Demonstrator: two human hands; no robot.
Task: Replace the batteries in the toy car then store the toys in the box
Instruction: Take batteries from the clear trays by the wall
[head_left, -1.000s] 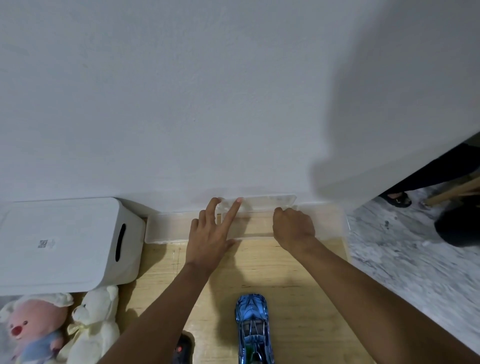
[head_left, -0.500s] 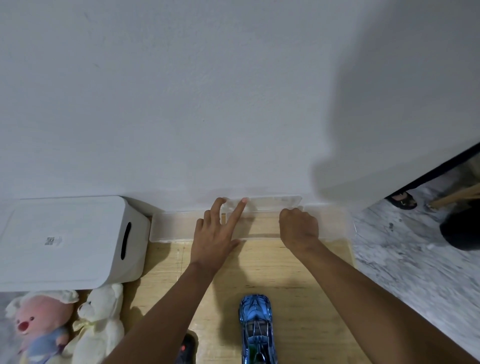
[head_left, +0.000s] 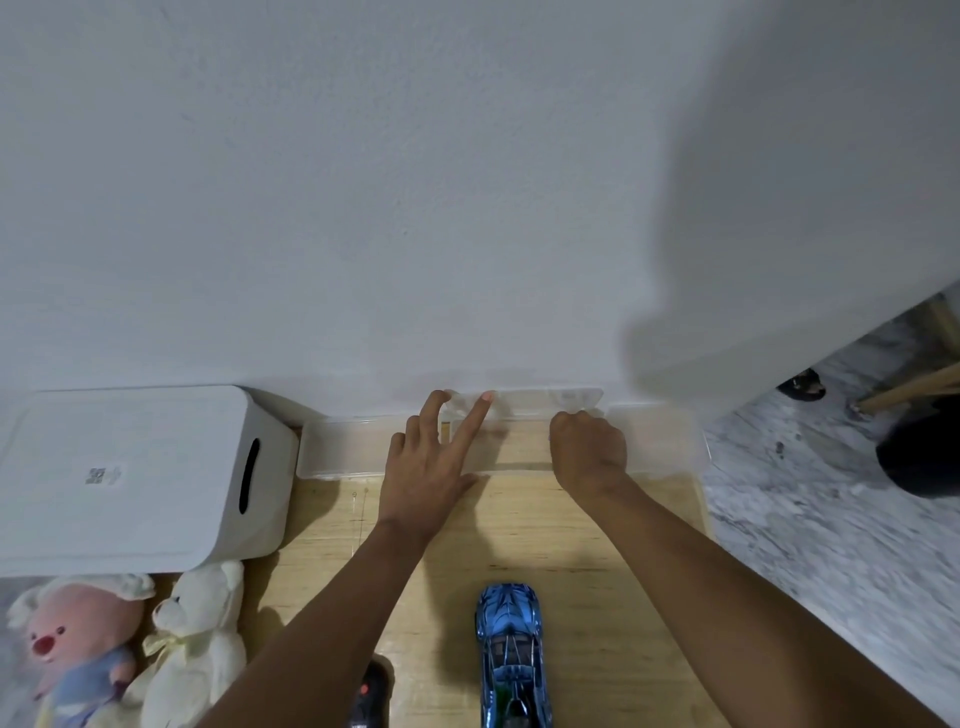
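- Bright, soft, even indoor light.
- Large diffuse shadow on white wall (head_left: 779, 249), far right.
- Dark shadow just left of toy car (head_left: 510, 644) on wooden surface (head_left: 597, 561).
- Marble floor (head_left: 831, 561), right, blur-smeared.
- Wide-angle bending at edges.

The white box (head_left: 156, 441) bears a QR-code label (head_left: 101, 475), its print unreadable.

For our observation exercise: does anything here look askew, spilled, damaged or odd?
Nothing stands out. The blue toy car sits on its wheels, the lidded white plastic box is upright, the pink plush toy and cream plush bear lie together. The left hand rests on the clear plastic case; the right hand grips it.
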